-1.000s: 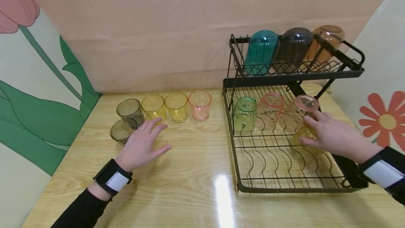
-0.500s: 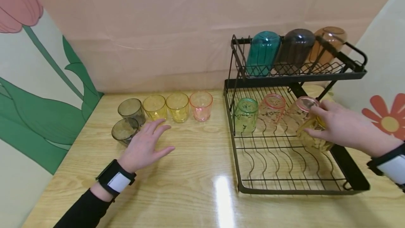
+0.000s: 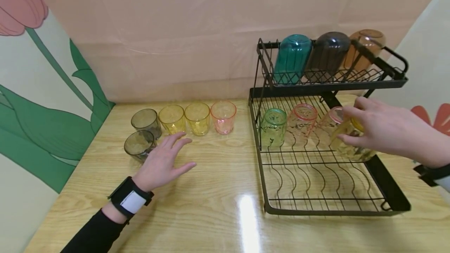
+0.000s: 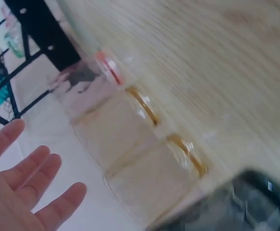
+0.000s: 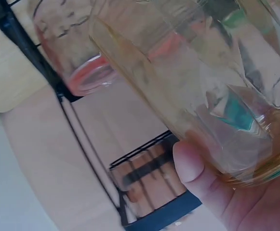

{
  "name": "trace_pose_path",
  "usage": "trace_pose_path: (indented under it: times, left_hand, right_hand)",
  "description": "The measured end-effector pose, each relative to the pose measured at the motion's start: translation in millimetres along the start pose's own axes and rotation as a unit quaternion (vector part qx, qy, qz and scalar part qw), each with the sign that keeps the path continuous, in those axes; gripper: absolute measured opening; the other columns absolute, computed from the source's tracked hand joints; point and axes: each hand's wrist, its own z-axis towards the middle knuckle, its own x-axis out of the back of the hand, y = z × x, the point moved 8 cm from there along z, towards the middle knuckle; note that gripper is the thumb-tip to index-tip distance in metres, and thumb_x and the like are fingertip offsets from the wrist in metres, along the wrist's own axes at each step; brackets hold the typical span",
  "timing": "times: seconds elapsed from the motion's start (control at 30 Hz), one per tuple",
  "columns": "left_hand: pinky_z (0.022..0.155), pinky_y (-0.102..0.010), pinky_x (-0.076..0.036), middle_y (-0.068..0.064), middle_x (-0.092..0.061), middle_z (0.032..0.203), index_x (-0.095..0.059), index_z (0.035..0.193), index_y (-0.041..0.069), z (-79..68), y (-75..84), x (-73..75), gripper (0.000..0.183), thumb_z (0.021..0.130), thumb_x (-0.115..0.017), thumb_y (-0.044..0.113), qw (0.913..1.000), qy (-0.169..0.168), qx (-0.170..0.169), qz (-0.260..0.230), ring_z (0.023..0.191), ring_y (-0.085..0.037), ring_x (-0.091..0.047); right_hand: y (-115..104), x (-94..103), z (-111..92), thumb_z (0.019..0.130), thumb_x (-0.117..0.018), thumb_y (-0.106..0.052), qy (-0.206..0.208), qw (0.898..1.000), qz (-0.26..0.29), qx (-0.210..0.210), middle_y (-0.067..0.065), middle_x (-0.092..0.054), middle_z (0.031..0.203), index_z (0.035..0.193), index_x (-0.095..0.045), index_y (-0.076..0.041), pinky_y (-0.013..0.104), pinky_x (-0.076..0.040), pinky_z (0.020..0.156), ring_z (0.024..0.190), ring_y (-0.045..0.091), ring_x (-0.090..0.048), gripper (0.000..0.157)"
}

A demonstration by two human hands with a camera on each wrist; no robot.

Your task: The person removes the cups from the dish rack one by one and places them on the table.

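My right hand [image 3: 390, 128] grips a yellow drinking glass [image 3: 351, 147] near its base, over the right side of the dish rack's lower tier. The glass is tilted, base up. In the right wrist view, my thumb [image 5: 190, 161] presses its side by the thick amber base. On the left, my left hand [image 3: 163, 165] is held over the table with fingers spread and nothing in them. Nearest to it stand two grey glasses [image 3: 138, 143], partly covered by the hand. Two yellow glasses [image 3: 197, 120] and a pink glass [image 3: 224, 119] stand upright behind it.
The black two-tier dish rack [image 3: 316, 212] fills the right side of the table. Its lower tier bears upturned green [image 3: 273, 128], red-rimmed [image 3: 302, 122] and pale pink [image 3: 327, 126] glasses. Teal [image 3: 292, 59], dark grey [image 3: 327, 56] and orange [image 3: 367, 46] glasses stand upturned on top.
My right hand has moved up and to the right with the yellow glass, which now tilts more. The left hand has hardly moved.
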Motion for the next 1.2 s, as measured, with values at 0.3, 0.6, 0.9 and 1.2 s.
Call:
trace_pose_path:
  times: [0.3, 0.6, 0.9, 1.2]
  left_hand:
    - [0.097, -0.042, -0.031, 0.002, -0.033, 0.14, -0.033, 0.138, 0.024, 7.3, 3.1, -14.3, 0.054, 0.089, -0.053, 0.038, 0.9421, -0.067, 0.099, -0.313, 0.126, -0.018, -0.031]
    - [0.102, -0.051, -0.018, -0.009, -0.017, 0.148, -0.01, 0.146, 0.02, 26.9, 33.2, -25.0, 0.055, 0.098, -0.025, 0.042, 0.6674, -0.054, 0.162, -0.725, 0.133, -0.026, -0.018]
    - [0.101, -0.052, -0.019, -0.015, -0.01, 0.149, -0.007, 0.145, 0.025, 45.2, 88.3, -42.0, 0.071, 0.089, -0.029, 0.063, 0.409, -0.053, 0.209, -0.887, 0.134, -0.033, -0.009]
    - [0.1, -0.048, -0.023, -0.01, -0.034, 0.141, -0.02, 0.141, 0.017, 51.9, 133.3, -46.6, 0.083, 0.082, -0.029, 0.074, 0.3465, -0.08, 0.209, -0.911, 0.126, -0.026, -0.033]
  right_hand:
    - [-47, 25.0, 8, 0.067, -0.07, -0.051, 0.047, 0.996, -0.002, 0.074, -0.001, -0.037, 0.079, 0.101, -0.057, -0.019, 0.025, -0.026, 0.038, 0.062, 0.012, -0.032, 0.048]
    - [-116, 50.8, 23, 0.074, -0.063, -0.051, 0.102, 0.977, 0.039, 0.182, 0.0, -0.045, 0.092, 0.098, -0.053, -0.017, 0.023, -0.034, 0.045, 0.072, 0.012, -0.041, 0.044]
    - [-177, 72.3, 35, 0.077, -0.06, -0.049, 0.185, 0.938, 0.098, 0.276, 0.0, -0.041, 0.09, 0.097, -0.052, -0.014, 0.016, -0.027, 0.039, 0.07, 0.01, -0.036, 0.041]
    - [-212, 78.8, 39, 0.074, -0.063, -0.047, 0.225, 0.908, 0.123, 0.332, -0.001, -0.04, 0.089, 0.095, -0.054, -0.015, 0.013, -0.028, 0.043, 0.069, 0.008, -0.033, 0.039]
